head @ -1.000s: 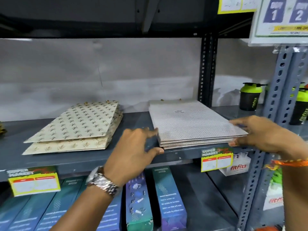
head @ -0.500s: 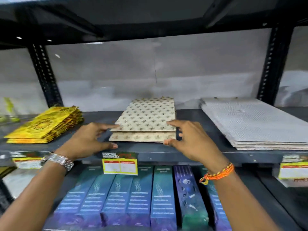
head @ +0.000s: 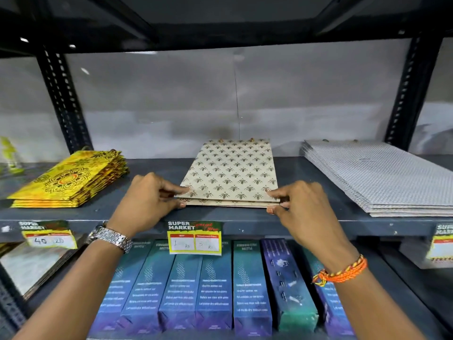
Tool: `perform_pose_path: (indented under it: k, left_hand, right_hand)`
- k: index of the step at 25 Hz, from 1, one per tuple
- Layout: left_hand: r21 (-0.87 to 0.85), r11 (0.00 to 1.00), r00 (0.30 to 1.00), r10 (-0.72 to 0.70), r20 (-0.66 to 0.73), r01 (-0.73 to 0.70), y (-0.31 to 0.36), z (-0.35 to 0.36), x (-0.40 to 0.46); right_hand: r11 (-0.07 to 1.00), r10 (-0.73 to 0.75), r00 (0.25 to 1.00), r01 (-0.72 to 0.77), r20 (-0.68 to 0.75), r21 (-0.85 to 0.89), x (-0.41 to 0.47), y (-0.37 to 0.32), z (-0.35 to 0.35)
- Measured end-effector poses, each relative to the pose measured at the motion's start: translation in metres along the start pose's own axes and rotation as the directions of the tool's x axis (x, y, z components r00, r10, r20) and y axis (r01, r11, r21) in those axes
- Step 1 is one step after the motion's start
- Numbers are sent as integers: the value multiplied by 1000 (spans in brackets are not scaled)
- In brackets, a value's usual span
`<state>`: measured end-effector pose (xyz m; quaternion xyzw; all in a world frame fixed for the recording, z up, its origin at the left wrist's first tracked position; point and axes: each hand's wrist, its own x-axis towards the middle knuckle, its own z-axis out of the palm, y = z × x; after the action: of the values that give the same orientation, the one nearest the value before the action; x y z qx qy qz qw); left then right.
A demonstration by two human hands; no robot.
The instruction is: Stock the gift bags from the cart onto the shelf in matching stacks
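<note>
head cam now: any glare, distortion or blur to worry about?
Head view: wide-angle bowing bends the uprights outward; small ceiling-light glints top left; back wall washed pale and hazy; price tag numbers smeared, box text soft; hands and cream bags sharp, evenly lit.

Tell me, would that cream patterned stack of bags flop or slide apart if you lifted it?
The cream gift bag stack looks thin and flat, so probably light and somewhat bendy. Its layers sit slightly offset at the front edge, so they could slip apart; the left hand and right hand pinch both near corners, which should help.
</note>
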<state>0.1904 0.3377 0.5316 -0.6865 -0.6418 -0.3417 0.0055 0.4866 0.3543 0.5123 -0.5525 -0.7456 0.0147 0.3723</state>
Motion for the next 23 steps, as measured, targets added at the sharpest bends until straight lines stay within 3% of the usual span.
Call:
perform_pose_path:
  k: [4, 6, 9, 12, 14, 18, 23]
  left_hand:
    - [-88, 996, 999, -2, 47, 6, -1, -7, -5]
    - [-156, 987, 999, -19, 36, 25, -10, -24, -17]
    - [-179, 978, 985, -130, -114, 109, -68, -74, -38]
    - [23, 945, 911, -308, -273, 326, -145, -130, -52]
    - [112, 884, 877, -420, -235, 453, -186, -155, -53]
    - [-64, 868, 869, -494, -22, 492, -234, -167, -47]
    - [-166, 851, 865, -500, 38, 499, -245, -150, -28]
  right_hand:
    - [1000, 25, 1000, -25, 7, -14, -5, -14, -10]
    - [1000, 17, 998, -16, -58, 15, -8, -33, -16]
    - [986, -98, 984, 116, -149, 116, -6, -90, 2]
    - [966, -229, 962, 244, -146, 90, 1, -160, 44]
    - [939, -299, 952, 305, -59, 160, 11, -200, 74]
    - [889, -352, 901, 239, 252, 390, 27, -269, 141]
    - [897, -294, 915, 164, 276, 410, 38, -290, 189]
